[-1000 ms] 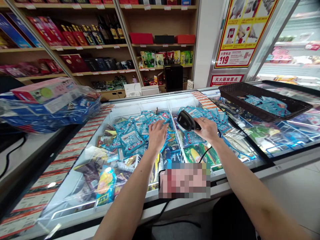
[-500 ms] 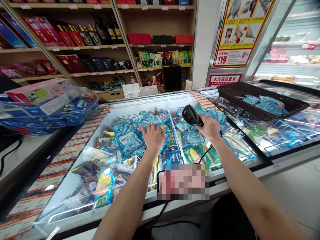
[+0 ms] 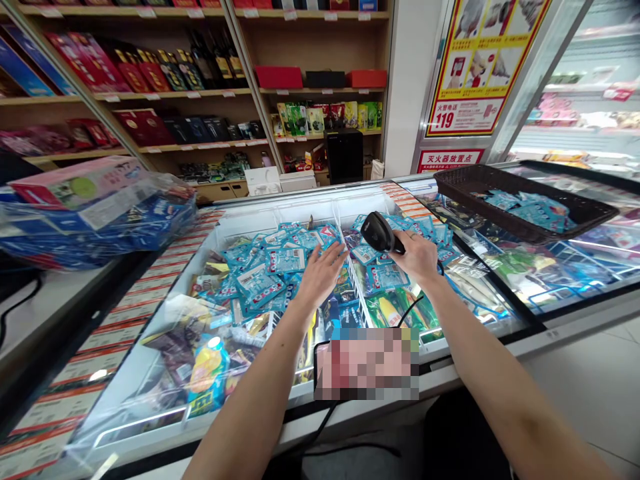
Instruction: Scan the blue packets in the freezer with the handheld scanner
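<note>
My left hand (image 3: 323, 272) is spread out, palm down, above the right edge of a pile of light-blue packets (image 3: 260, 283). Its fingers point up and to the right, and whether the palm touches a packet is hidden. In my right hand (image 3: 419, 256) is a black barcode scanner (image 3: 379, 233), gripped by its handle with the head turned left. Its cable (image 3: 411, 308) drops below the wrist. More blue packets lie under and behind the scanner. The packets rest on top of the chest freezer (image 3: 190, 230), with other bagged goods showing beneath the glass.
A dark woven basket (image 3: 460, 190) holding some blue packets stands at the right. To the left are plastic-wrapped boxes (image 3: 95, 220). A blurred-out screen device (image 3: 367, 365) sits on the near freezer edge. Stocked shelves (image 3: 170, 97) line the back wall.
My left hand has shifted right and its fingers have spread, uncovering a blue packet in the pile. The scanner in my right hand has moved only slightly left.
</note>
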The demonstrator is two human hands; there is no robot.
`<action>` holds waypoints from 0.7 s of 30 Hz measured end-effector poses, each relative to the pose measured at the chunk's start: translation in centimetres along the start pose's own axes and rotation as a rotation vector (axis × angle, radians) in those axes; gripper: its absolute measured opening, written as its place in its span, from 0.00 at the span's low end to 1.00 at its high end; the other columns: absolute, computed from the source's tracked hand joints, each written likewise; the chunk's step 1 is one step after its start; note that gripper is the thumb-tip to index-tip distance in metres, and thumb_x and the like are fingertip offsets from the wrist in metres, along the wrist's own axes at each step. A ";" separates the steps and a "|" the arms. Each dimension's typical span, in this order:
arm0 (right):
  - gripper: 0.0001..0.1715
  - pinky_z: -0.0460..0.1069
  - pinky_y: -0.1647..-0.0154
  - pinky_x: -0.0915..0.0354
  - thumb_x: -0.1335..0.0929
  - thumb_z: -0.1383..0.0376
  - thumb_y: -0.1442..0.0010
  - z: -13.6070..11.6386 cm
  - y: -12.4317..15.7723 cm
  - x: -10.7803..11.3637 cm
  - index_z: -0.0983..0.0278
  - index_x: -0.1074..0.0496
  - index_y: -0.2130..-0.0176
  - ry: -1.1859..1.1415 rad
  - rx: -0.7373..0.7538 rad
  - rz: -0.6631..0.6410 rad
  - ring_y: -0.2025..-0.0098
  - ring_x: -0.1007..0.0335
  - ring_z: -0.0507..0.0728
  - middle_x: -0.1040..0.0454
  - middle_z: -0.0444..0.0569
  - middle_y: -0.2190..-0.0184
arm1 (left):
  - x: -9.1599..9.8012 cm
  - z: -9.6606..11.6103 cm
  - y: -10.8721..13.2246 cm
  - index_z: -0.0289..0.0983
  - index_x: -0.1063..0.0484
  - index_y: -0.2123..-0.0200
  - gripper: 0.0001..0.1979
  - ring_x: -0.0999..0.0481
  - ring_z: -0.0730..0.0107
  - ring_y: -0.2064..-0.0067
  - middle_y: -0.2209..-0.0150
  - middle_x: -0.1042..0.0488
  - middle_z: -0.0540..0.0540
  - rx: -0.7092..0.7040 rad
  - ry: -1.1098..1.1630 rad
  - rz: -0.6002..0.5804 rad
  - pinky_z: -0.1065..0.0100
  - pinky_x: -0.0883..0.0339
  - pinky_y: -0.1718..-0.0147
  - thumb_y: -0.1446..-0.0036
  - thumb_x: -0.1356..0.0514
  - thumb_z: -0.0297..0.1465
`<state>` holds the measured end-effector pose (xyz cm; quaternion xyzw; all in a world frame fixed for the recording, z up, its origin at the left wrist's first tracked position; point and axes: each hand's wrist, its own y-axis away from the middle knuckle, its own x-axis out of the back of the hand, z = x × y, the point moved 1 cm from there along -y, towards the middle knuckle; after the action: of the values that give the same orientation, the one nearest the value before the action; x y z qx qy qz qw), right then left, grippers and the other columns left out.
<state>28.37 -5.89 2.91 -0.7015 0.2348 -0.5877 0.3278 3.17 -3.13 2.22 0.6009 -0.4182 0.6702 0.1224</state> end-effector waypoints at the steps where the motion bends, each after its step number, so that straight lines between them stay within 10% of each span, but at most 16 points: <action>1: 0.18 0.48 0.67 0.42 0.33 0.59 0.44 0.0 0.0 0.0 0.61 0.30 0.53 0.001 0.002 -0.002 0.63 0.31 0.59 0.26 0.50 0.65 | 0.1 0.2 -0.1 0.41 0.42 0.39 0.23 0.48 0.65 0.34 0.37 0.41 0.44 -0.037 0.030 -0.026 0.50 0.62 0.36 0.36 0.55 0.30; 7: 0.18 0.48 0.67 0.42 0.32 0.59 0.45 -0.2 0.0 -0.2 0.61 0.29 0.54 0.003 0.032 -0.013 0.62 0.31 0.58 0.25 0.50 0.65 | 0.0 1.0 -0.2 0.46 0.49 0.36 0.25 0.47 0.69 0.35 0.38 0.40 0.50 -0.113 0.143 -0.149 0.55 0.67 0.36 0.34 0.60 0.41; 16: 0.18 0.48 0.66 0.42 0.33 0.58 0.44 -0.2 0.0 -0.2 0.61 0.29 0.54 -0.006 0.037 -0.005 0.61 0.30 0.59 0.25 0.50 0.65 | -0.1 0.1 0.0 0.38 0.28 0.58 0.19 0.32 0.59 0.51 0.56 0.27 0.40 0.123 0.108 0.075 0.57 0.42 0.50 0.36 0.54 0.42; 21: 0.17 0.48 0.66 0.42 0.33 0.59 0.43 -0.5 0.0 -0.1 0.60 0.29 0.54 0.002 0.052 -0.013 0.61 0.31 0.58 0.25 0.48 0.64 | -0.9 -0.3 0.1 0.37 0.37 0.45 0.26 0.37 0.57 0.44 0.46 0.33 0.38 0.142 0.120 0.083 0.57 0.44 0.47 0.40 0.50 0.46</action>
<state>27.89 -5.90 2.84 -0.6936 0.2153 -0.5965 0.3416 3.13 -2.73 1.38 0.5490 -0.3861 0.7374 0.0763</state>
